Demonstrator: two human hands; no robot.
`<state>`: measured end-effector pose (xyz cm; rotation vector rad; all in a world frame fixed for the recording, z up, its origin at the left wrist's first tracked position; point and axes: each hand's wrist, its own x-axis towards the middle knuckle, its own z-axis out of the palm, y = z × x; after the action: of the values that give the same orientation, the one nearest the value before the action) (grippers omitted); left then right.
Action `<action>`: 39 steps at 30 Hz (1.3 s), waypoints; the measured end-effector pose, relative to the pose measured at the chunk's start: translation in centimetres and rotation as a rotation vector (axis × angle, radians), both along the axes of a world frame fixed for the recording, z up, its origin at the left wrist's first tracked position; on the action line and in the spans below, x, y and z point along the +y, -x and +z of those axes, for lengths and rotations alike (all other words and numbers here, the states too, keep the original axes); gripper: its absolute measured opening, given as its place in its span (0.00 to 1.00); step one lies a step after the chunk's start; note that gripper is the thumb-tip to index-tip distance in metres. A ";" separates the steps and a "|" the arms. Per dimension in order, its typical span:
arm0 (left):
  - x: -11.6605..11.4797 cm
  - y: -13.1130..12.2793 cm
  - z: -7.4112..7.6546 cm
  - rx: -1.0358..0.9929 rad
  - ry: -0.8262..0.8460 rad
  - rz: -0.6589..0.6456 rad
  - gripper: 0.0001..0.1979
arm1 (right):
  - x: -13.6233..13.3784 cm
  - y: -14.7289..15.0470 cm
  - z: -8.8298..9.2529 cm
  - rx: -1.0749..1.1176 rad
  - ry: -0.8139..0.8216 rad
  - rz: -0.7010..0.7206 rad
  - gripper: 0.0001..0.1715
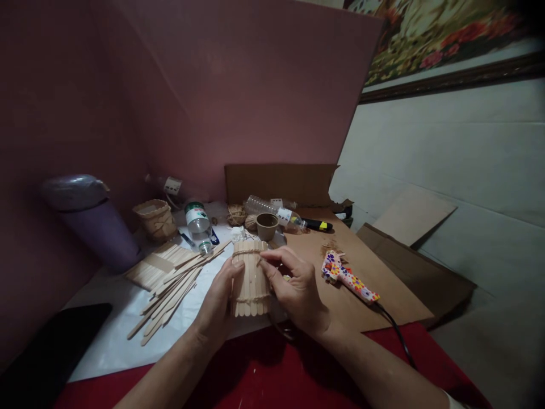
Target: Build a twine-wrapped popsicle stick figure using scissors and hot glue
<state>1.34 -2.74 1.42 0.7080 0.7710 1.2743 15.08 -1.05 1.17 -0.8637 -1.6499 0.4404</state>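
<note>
A small pot covered with craft sticks [250, 284] is held up over the table's front edge. Twine [250, 250] is wound around it near the top, and a second band of twine [251, 299] runs near the bottom. My left hand [221, 295] is closed around the left side of the pot, its thumb on the sticks. On the right side, my right hand [298, 287] pinches with thumb and index finger at the upper twine. The exact bit between those fingertips is too small to see clearly.
Loose craft sticks [170, 295] lie at left, beside a bundle [155, 264]. Behind are a finished-looking pot [155, 220], plastic bottles [198, 224], twine balls [237, 215] and a brown cup [267, 225]. A flowered glue gun [349, 278] with a cord lies on cardboard [383, 304] at right.
</note>
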 end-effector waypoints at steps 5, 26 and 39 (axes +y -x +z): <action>0.0 0.0 0.1 0.020 -0.035 -0.005 0.19 | 0.0 0.0 0.2 -0.021 -0.038 -0.009 0.05; 2.5 4.1 2.1 -0.068 0.070 0.221 0.14 | 3.1 -1.7 0.0 0.241 0.253 -0.181 0.15; 3.1 5.1 1.8 0.119 0.058 0.196 0.13 | 2.8 -1.5 -1.2 -0.566 0.333 -0.306 0.06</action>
<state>-3.81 0.31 3.20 0.6786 0.9905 1.3886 16.61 1.73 -0.08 -1.5736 -1.9334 0.2698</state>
